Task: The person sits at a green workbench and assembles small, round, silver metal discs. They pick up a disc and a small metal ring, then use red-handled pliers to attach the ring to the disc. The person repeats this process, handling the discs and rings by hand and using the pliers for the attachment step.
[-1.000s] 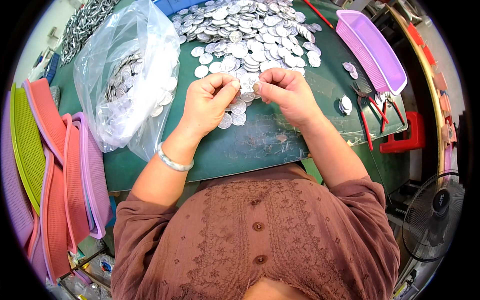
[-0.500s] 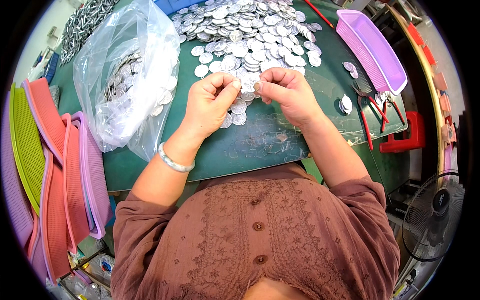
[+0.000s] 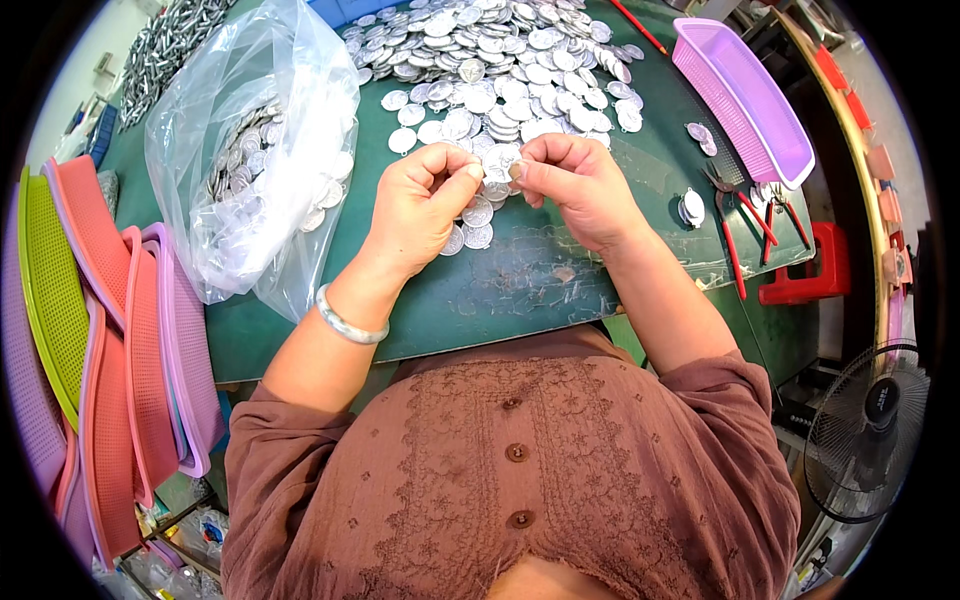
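Between my two hands is a round silver medallion (image 3: 498, 163), raised above the table. My left hand (image 3: 425, 205), with a pale bangle (image 3: 350, 318) on its wrist, pinches the medallion's left edge between thumb and bent fingers. From the other side, my right hand (image 3: 578, 190) grips the right edge with thumb and forefinger. Just below my fingers a few loose medallions (image 3: 477, 236) lie on the green tabletop (image 3: 440, 310). Beyond them spreads a large heap of similar medallions (image 3: 480, 50), some with small loops at the rim.
A clear plastic bag (image 3: 250, 190) holding medallions stands at left, near stacked colourful baskets (image 3: 125, 340). Right of the heap are a purple basket (image 3: 745, 100), red-handled pliers (image 3: 735, 235) and a small stack of medallions (image 3: 691, 208). A fan (image 3: 868, 425) stands at lower right.
Almost nothing differs. Both hands keep their pinch on the medallion, which has shifted or tilted very slightly.
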Action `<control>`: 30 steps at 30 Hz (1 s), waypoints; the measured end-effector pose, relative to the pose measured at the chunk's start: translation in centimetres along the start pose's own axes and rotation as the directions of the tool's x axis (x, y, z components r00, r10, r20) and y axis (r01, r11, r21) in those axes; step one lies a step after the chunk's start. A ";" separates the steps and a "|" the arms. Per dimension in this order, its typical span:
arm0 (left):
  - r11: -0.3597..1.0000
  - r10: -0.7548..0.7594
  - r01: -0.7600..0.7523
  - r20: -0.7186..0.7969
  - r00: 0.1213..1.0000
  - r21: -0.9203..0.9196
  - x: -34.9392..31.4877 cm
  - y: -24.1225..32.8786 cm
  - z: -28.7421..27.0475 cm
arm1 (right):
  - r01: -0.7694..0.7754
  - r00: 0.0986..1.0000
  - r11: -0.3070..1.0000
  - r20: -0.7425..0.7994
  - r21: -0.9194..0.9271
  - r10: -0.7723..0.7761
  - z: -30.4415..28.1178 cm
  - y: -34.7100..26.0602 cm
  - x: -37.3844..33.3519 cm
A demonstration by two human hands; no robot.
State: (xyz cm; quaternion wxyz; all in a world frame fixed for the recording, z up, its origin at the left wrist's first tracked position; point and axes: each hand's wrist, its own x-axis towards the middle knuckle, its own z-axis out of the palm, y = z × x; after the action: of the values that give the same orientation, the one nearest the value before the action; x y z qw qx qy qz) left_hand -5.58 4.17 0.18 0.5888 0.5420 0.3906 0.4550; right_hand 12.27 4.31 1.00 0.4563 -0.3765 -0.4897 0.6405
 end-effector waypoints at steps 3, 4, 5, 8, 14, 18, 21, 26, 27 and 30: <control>1.000 0.002 -0.001 0.011 1.000 -0.031 0.0 0.0 0.0 | -0.001 1.000 1.000 -0.008 -0.003 0.001 0.0 0.0 0.0; 1.000 -0.003 0.004 0.019 1.000 -0.028 0.0 0.0 0.0 | -0.005 1.000 1.000 -0.012 -0.010 0.004 -0.1 0.0 0.0; 1.000 -0.008 0.009 0.027 1.000 -0.025 0.1 0.1 -0.1 | -0.008 1.000 1.000 -0.018 -0.018 0.008 -0.1 0.0 0.0; 0.999 -0.035 0.036 0.050 0.998 -0.014 0.2 0.5 -0.3 | 0.020 1.000 0.999 -0.006 -0.040 -0.020 -0.2 0.0 0.0; 0.998 -0.069 0.069 0.073 0.995 0.007 0.2 1.1 -0.6 | 0.008 1.000 0.993 0.031 -0.115 -0.004 -0.4 -0.4 -0.1; 0.994 -0.106 0.107 0.091 0.990 -0.006 0.2 1.2 -0.7 | -0.001 0.999 0.989 0.032 -0.145 0.006 -0.4 -0.4 -0.1; 0.990 -0.127 0.133 0.115 0.985 -0.042 0.3 1.1 -0.9 | -0.006 0.999 0.987 0.031 -0.162 0.011 -0.5 -0.3 0.0; 0.989 -0.142 0.147 0.121 0.982 -0.032 0.4 1.0 -1.0 | -0.033 0.999 0.983 0.031 -0.178 0.039 -0.6 -0.3 0.0; 0.988 -0.146 0.151 0.124 0.981 -0.027 0.4 1.0 -1.0 | -0.032 0.999 0.984 0.035 -0.176 0.039 -0.6 -0.3 -0.1; 0.988 -0.153 0.156 0.135 0.979 -0.012 0.4 0.9 -1.1 | -0.033 0.998 0.985 0.046 -0.171 0.041 -0.6 -0.5 -0.1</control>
State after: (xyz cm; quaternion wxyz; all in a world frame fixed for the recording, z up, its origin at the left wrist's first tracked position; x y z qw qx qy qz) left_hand -6.59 4.87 0.99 0.6533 0.5328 0.3860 0.3747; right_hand 12.99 4.42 1.32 0.3982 -0.4073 -0.5465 0.6138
